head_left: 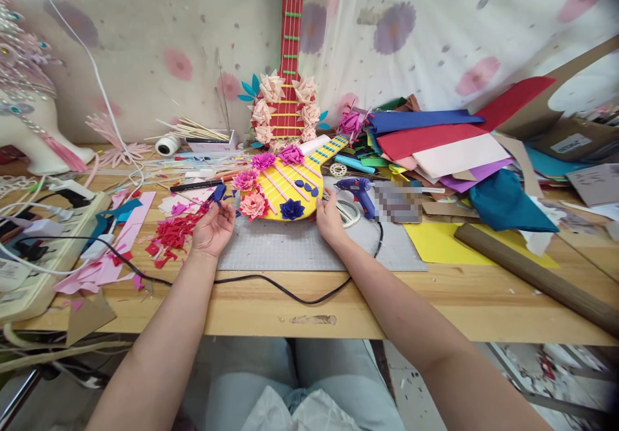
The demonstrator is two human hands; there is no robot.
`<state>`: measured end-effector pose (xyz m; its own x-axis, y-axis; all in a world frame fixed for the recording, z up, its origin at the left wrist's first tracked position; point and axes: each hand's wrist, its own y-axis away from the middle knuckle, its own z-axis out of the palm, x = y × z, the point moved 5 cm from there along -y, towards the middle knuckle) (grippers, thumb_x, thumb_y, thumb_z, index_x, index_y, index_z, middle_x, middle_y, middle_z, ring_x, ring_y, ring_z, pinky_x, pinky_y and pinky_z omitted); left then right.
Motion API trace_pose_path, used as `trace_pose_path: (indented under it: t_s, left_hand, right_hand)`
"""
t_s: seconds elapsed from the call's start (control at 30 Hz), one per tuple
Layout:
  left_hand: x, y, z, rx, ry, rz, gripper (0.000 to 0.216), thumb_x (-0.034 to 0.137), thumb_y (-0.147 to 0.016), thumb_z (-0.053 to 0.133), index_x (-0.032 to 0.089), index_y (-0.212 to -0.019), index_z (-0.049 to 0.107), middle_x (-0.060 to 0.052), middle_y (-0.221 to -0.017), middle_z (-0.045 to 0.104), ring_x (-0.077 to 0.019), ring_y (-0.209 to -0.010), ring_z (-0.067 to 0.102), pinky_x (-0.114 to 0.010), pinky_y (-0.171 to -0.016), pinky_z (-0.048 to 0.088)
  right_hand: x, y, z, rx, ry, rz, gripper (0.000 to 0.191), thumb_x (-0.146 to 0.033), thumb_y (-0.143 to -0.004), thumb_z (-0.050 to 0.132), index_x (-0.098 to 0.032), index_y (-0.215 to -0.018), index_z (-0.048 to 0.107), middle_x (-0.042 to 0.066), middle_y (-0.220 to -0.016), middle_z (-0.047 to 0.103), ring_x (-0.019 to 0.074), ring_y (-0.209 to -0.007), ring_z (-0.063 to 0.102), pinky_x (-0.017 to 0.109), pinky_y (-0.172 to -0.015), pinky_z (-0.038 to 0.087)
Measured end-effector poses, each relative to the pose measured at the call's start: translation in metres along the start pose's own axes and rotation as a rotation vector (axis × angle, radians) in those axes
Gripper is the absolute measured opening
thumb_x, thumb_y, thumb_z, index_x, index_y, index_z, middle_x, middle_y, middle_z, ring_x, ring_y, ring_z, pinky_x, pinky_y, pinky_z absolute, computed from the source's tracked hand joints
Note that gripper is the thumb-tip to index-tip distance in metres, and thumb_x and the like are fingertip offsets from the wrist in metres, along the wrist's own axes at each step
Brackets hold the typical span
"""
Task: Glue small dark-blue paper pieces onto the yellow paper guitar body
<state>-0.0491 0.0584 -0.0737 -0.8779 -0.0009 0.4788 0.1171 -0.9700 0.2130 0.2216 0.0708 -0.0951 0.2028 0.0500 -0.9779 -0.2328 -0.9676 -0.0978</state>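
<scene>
A yellow paper-craft pipa point(285, 189) with pink strings, pink and salmon paper flowers and a dark blue flower point(292, 209) lies tilted over the grey cutting mat point(271, 250). My right hand point(331, 217) grips its lower right edge, fingers partly hidden behind it. To the left of the body, my left hand point(213, 228) is turned palm up with curled fingers. A small dark blue paper piece point(219, 193) shows at its fingertips and appears pinched there. Beside this hand lies a heap of red paper scraps point(174, 232).
A blue glue gun point(358, 195) and scissors point(349, 213) lie right of my right hand. The black cord point(290, 295) crosses the table front. A red flowered instrument point(285, 108) stands behind. Coloured sheets point(435, 140) pile up right; a power strip point(58, 250) sits left.
</scene>
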Motion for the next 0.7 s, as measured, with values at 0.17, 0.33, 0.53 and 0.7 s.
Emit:
trace_pose_path:
  t_s: [0.17, 0.33, 0.53, 0.7]
  left_hand:
    - [-0.0010, 0.0004, 0.0022, -0.010, 0.000, -0.005, 0.027, 0.007, -0.090, 0.037, 0.012, -0.072, 0.057, -0.001, -0.063, 0.062, -0.0058, -0.064, 0.063, -0.018, -0.068, 0.055]
    - [-0.0009, 0.0006, 0.0026, -0.012, -0.006, -0.002, 0.022, 0.005, -0.087, 0.042, 0.013, -0.073, 0.057, -0.001, -0.064, 0.062, -0.0060, -0.064, 0.062, -0.018, -0.068, 0.056]
    - [0.0006, 0.0004, 0.0021, -0.005, -0.006, 0.004, 0.023, 0.006, -0.088, 0.040, 0.013, -0.073, 0.057, -0.001, -0.065, 0.062, -0.0055, -0.065, 0.062, -0.018, -0.068, 0.055]
    - [-0.0004, -0.0002, 0.0023, -0.019, -0.006, -0.001, 0.024, 0.007, -0.088, 0.038, 0.012, -0.074, 0.056, -0.001, -0.063, 0.061, -0.0056, -0.064, 0.062, -0.018, -0.068, 0.055]
  right_hand:
    - [-0.0053, 0.0019, -0.0005, -0.015, 0.012, -0.001, 0.047, -0.026, -0.087, 0.042, -0.016, -0.131, 0.031, 0.001, -0.072, 0.061, 0.0157, -0.053, 0.057, 0.031, -0.062, 0.049]
    - [-0.0075, 0.0025, -0.0003, -0.030, -0.041, 0.015, 0.046, -0.025, -0.086, 0.044, -0.018, -0.130, 0.032, -0.001, -0.069, 0.060, 0.0152, -0.052, 0.056, 0.030, -0.060, 0.047]
    - [-0.0055, 0.0018, 0.0004, -0.031, -0.038, 0.002, 0.047, -0.030, -0.085, 0.045, -0.018, -0.129, 0.033, -0.001, -0.067, 0.058, 0.0162, -0.052, 0.055, 0.031, -0.062, 0.047]
    - [-0.0033, 0.0016, -0.0005, -0.012, -0.015, -0.001, 0.047, -0.031, -0.085, 0.045, -0.019, -0.128, 0.033, -0.001, -0.068, 0.058, 0.0162, -0.054, 0.055, 0.031, -0.064, 0.046]
